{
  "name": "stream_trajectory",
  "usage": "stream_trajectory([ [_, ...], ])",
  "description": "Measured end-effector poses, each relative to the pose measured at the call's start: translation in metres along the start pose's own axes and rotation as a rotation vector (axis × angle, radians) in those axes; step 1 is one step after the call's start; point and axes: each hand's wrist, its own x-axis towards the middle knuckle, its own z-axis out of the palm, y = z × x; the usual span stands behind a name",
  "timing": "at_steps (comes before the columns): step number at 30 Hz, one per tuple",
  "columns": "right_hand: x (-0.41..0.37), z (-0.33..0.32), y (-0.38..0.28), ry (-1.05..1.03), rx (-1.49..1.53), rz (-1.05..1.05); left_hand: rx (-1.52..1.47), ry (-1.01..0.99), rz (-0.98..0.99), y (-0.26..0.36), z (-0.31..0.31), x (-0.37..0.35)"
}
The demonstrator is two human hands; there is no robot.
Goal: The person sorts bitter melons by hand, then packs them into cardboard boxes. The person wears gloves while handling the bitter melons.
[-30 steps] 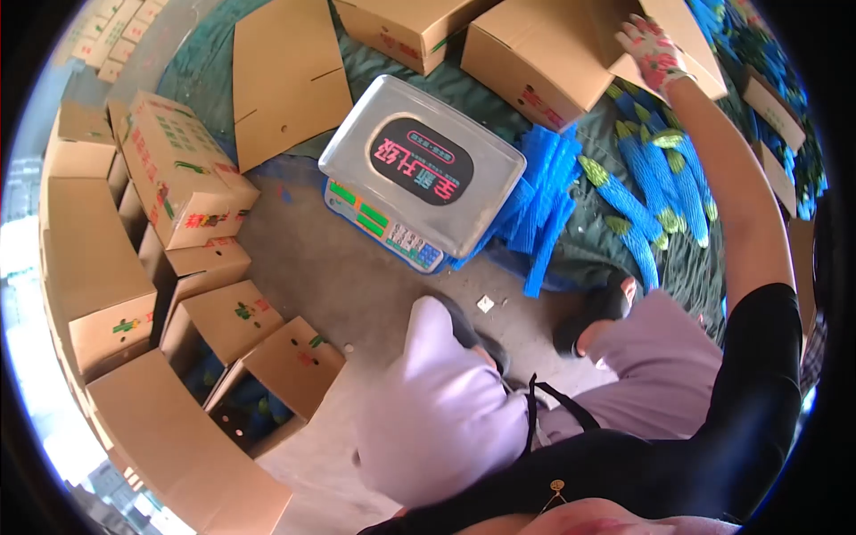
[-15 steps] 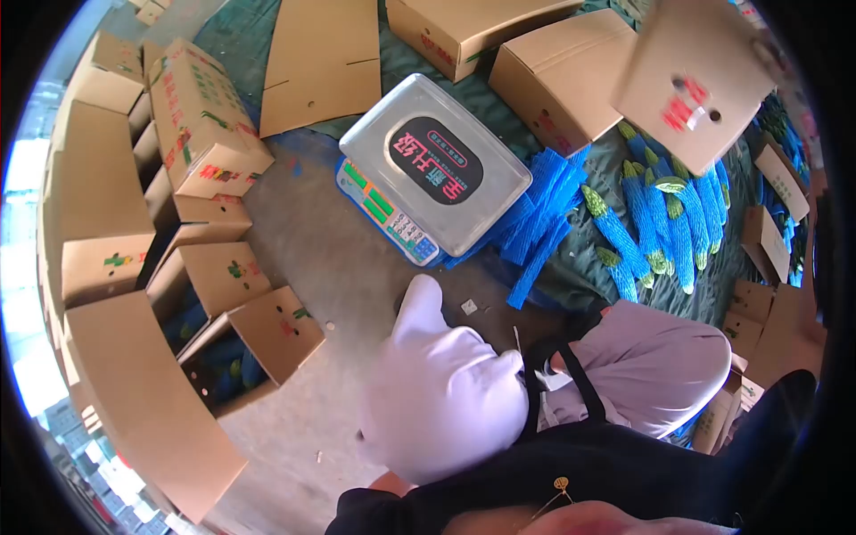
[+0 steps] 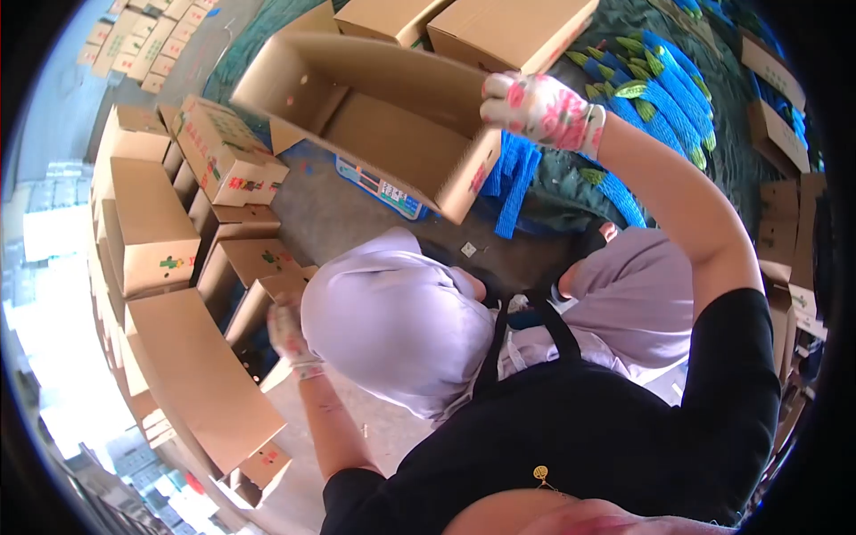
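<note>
My right hand [image 3: 546,111], in a white floral glove, is closed on the right-hand rim of an open cardboard box [image 3: 392,134]. The box is tilted with its bare inside facing me, over the digital scale [image 3: 379,185], whose platform it hides. Only the scale's keypad edge shows below it. My left hand [image 3: 290,334], gloved alike, is blurred beside my knee, right by an upright open carton [image 3: 281,283] on the left; its fingers are smeared by motion.
Long green vegetables in blue mesh sleeves [image 3: 669,98] lie on the dark green sheet at right. Loose blue sleeves [image 3: 513,183] hang near the scale. Cartons [image 3: 201,374] line the left side, and more cartons [image 3: 508,31] stand at the back.
The box has come from the upper right to over the scale, now turned open side toward me. Both hands have come into view. The view has shifted somewhat.
</note>
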Motion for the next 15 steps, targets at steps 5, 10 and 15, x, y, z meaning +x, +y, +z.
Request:
stream_trajectory([
  [5, -0.051, 0.01, 0.008, -0.086, -0.046, -0.026, 0.222, 0.145, 0.434, 0.134, 0.067, -0.017],
  [10, -0.09, -0.051, 0.034, 0.238, 0.107, 0.126, 0.445, -0.295, 0.877, 0.168, 0.214, -0.082],
  [15, -0.234, -0.014, 0.101, -0.075, 0.203, 0.707, 0.173, -1.132, 0.249, 0.064, 0.364, -0.137],
])
